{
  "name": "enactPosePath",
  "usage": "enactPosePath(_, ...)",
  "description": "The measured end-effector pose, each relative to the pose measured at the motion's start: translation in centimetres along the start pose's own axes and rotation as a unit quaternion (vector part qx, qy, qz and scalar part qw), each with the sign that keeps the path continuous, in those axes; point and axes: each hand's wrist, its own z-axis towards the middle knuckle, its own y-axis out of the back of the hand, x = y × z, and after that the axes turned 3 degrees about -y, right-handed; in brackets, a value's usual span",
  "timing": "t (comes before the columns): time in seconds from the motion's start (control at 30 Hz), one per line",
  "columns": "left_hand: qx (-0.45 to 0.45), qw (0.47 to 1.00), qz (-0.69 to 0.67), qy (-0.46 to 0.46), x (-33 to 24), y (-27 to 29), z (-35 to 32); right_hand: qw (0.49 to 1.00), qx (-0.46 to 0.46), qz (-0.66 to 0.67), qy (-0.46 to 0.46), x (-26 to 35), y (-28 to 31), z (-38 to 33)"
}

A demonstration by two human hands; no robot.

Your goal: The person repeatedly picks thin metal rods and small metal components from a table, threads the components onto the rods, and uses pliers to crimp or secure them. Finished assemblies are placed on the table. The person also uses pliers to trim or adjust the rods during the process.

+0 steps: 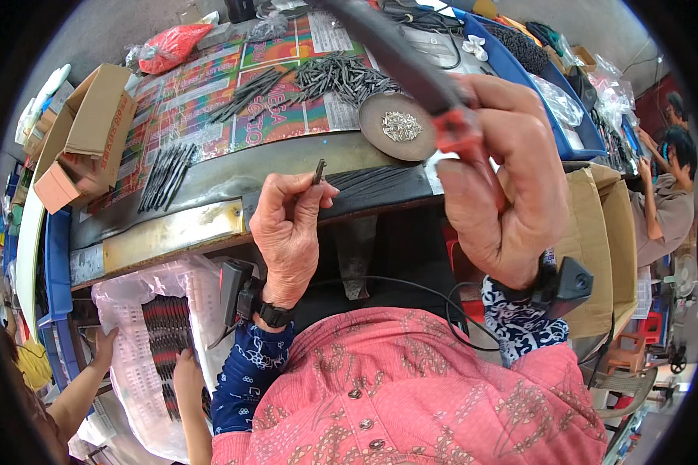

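Note:
Raised above the bench, my right hand (512, 178) is closed round a red-handled tool (461, 130). The tool's long dark shaft runs up and leftward past the top edge; it is close and blurred, so its kind is unclear. My left hand (287, 232) pinches a short, thin black stick (319, 170) upright between thumb and fingers. Between the hands, a round brown dish (372, 132) holds many small silvery metal pieces (402, 126). Dark thin rods (380, 181) lie along the bench edge behind the left fingertips.
On the printed sheet lie a heap of black sticks (341, 77) and a row of them (167, 177). A cardboard box (93, 139) stands left, a blue tray (531, 85) right. At lower left another person's hands (188, 380) hold a plastic-wrapped bundle (136, 341). Other people sit far right.

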Motion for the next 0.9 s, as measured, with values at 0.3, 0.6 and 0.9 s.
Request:
enactPosePath(0.3, 0.003, 1.000, 0.018, -0.015, 0.3, -0.1, 0.3, 0.988, 0.133, -0.035, -0.074, -2.4, -1.4, -2.9)
enactPosePath(0.6, -0.035, 0.996, -0.004, 0.077, -2.4, -0.2, -0.1, 0.913, -0.004, -0.285, -0.290, -9.3, 4.0, -5.0)
enactPosePath(0.9, -0.017, 0.994, -0.028, 0.102, -3.9, 0.0, -1.0, 0.784, 0.040, -0.478, -0.395, -17.5, 7.6, -11.7)
